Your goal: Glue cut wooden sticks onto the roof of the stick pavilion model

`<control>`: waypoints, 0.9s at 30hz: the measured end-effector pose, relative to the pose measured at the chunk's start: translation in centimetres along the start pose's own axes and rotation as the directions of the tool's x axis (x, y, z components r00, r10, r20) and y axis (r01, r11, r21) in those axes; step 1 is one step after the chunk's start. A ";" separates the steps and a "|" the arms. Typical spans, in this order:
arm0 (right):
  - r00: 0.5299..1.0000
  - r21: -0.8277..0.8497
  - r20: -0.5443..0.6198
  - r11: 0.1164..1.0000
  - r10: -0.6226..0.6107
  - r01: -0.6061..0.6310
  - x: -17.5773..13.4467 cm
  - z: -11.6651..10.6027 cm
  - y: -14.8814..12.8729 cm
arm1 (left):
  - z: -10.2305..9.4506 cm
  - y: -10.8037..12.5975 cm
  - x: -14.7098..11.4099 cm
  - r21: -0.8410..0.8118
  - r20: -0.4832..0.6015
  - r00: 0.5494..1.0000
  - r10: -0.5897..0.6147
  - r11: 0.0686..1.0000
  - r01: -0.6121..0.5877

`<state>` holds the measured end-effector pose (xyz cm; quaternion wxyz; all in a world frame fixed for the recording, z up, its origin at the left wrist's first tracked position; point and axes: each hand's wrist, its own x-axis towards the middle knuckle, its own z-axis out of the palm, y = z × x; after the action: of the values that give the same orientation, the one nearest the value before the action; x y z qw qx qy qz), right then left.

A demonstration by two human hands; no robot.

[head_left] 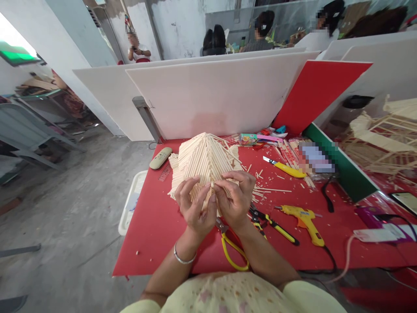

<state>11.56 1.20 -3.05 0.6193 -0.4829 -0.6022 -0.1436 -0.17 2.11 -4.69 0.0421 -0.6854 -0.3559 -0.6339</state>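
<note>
A peaked model roof (195,158) of pale wooden sticks laid side by side sits on the red tabletop (143,234). My left hand (197,206) and my right hand (236,198) meet at the near end of its ridge. Thumb and forefinger of each hand are pinched there on the pale wood; any small separate piece between the fingertips is too small to tell. Yellow-handled scissors (228,254) lie under my wrists. Beside my right wrist are cutters (282,230) with black and yellow handles, partly hidden by my arm.
On the right lie a yellow glue gun (304,219), a yellow utility knife (289,170), bagged sticks (288,154) and a phone (317,157). A beige case (160,158) sits at left. White boards (208,91) stand behind; several people are beyond them. Another stick model (387,134) stands far right.
</note>
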 end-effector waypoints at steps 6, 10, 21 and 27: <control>1.000 -0.006 0.007 1.000 -0.005 0.005 0.0 0.0 0.0 | 0.0 0.0 0.1 -0.008 -0.001 1.000 0.004 1.000 -0.004; 1.000 -0.004 0.000 1.000 -0.011 0.011 0.1 0.0 -0.1 | 0.0 0.0 0.1 0.012 0.007 1.000 0.005 1.000 -0.005; 1.000 0.000 -0.005 1.000 -0.013 0.013 0.3 0.0 -0.1 | 0.0 0.0 0.0 0.017 0.009 1.000 0.006 1.000 -0.006; 1.000 -0.005 -0.004 1.000 -0.014 0.014 0.3 0.1 -0.1 | 0.0 -0.2 0.0 0.004 0.000 1.000 0.009 1.000 -0.009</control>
<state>11.54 1.32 -2.76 0.6183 -0.4801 -0.6038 -0.1503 -0.26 2.21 -4.77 0.0464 -0.6870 -0.3539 -0.6329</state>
